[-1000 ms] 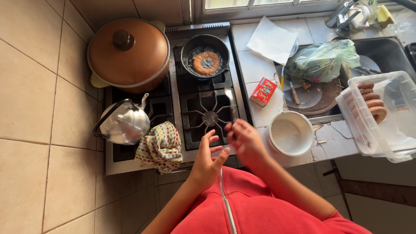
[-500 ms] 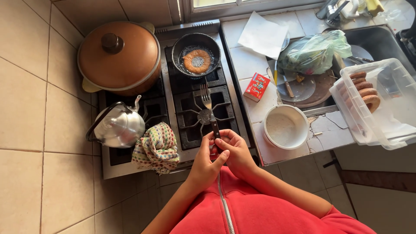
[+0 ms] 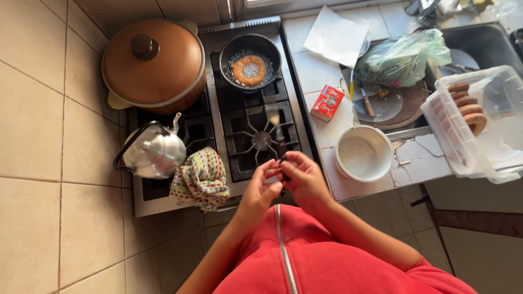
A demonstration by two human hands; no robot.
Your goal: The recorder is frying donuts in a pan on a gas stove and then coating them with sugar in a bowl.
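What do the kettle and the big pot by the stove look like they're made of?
Kettle: polished metal, likely steel; it mirrors the light. Pot: copper-brown lid with a soft sheen, probably enamelled or coated metal, though the look leaves it open.

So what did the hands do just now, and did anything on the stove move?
A second ago the left hand and right hand were apart and seemed empty. Then they came together over the front burner, holding a fork by its handle, prongs pointing away. They still grip it. The ring frying in the pan, the kettle, the big pot and the cloth stayed put.
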